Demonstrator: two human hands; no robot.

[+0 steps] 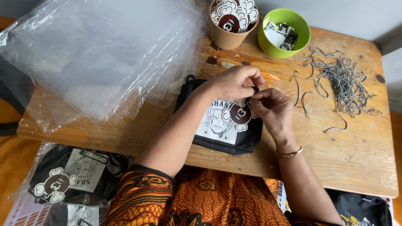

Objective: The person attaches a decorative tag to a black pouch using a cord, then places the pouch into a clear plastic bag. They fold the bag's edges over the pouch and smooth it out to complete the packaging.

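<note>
A small black pouch (pixel 247 136) with a white printed drawing on its front lies on the wooden table (pixel 356 159) before me. A brown and white flower-shaped tag (pixel 239 114) rests on the pouch. My left hand (pixel 232 81) pinches at the pouch's top edge near the zipper. My right hand (pixel 272 109), with a bracelet at the wrist, meets it there, fingers closed on the tag's upper end. What sits between the fingertips is hidden.
A stack of clear plastic bags (pixel 100 54) covers the table's left half. A paper cup of tags (pixel 231 21) and a green bowl of small cards (pixel 284 32) stand at the back. Several ball chains (pixel 343 81) lie at right. Bagged pouches (pixel 71 180) lie lower left.
</note>
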